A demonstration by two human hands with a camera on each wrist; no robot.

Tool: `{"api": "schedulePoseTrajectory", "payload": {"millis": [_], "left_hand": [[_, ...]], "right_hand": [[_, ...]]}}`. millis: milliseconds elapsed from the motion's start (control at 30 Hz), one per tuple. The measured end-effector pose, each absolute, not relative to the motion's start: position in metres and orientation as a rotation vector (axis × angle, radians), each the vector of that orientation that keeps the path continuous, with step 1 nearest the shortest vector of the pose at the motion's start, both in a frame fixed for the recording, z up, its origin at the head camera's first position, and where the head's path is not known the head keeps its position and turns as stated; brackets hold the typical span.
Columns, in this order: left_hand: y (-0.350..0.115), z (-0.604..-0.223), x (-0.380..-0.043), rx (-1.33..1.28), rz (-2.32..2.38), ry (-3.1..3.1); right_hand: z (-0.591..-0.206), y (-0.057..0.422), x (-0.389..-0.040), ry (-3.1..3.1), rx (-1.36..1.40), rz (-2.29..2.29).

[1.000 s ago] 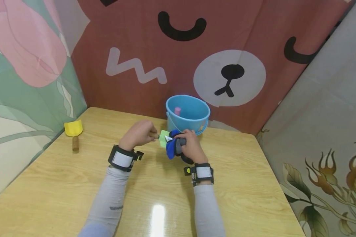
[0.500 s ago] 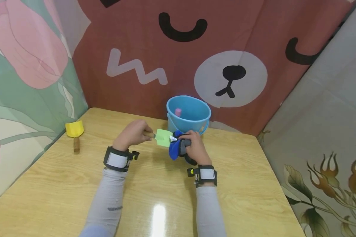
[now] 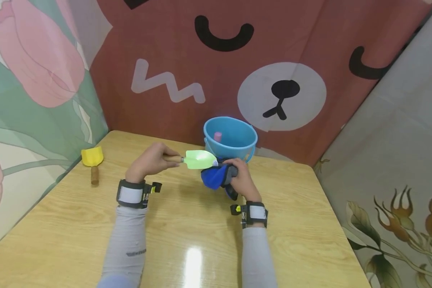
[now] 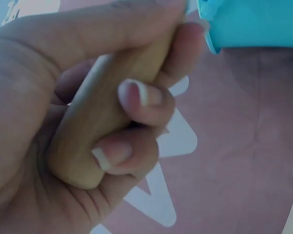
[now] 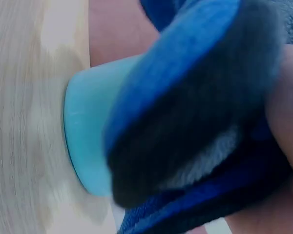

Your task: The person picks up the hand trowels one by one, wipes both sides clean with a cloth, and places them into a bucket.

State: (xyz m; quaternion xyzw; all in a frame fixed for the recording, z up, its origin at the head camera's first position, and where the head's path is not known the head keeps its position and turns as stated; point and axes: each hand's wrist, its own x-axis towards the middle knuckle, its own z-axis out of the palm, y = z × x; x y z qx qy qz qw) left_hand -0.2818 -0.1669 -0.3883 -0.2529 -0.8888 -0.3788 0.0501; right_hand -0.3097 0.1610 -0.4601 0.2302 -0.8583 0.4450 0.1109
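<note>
Curling round smooth wooden handle [image 4: 90, 122], left fingers [image 4: 154, 109], with right fingers [image 3: 237, 164] round fuzzy blue fabric [image 3: 214, 177] (dark-edged).

2 shvls [image 3: 200, 161] [image 3: 92, 157], 1 bkt [image 3: 226, 151], 1 cloth [image 3: 214, 177]

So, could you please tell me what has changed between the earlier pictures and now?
The left hand has moved left, drawing the green-bladed hand trowel along, so more of its blade shows beyond the blue-and-grey cloth. The right hand has shifted slightly right with the cloth. Neither hand has let go. The light-blue bucket and yellow toy shovel stayed put.
</note>
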Motion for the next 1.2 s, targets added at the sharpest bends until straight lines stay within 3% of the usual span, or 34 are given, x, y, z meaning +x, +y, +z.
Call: {"api": "schedulePoseTrajectory", "payload": {"millis": [300, 700, 933, 1200], "left_hand": [[-0.15, -0.389, -0.284, -0.903, -1.232, -2.552], [-0.122, -0.395, -0.293, -0.986, -1.319, -2.481], [-0.108, -0.396, -0.296, -1.027, -1.313, -2.499], [-0.104, -0.397, -0.297, -1.002, -1.222, -2.573]], "right_hand": [[-0.468, 0.165, -0.311, -2.415, 0.595, 1.609], [-0.473, 0.158, -0.316, -2.344, 0.587, 1.651], [-0.445, 0.148, -0.296, -2.374, 0.614, 1.687], [-0.469, 0.152, -0.314, -2.349, 0.576, 1.756]]}}
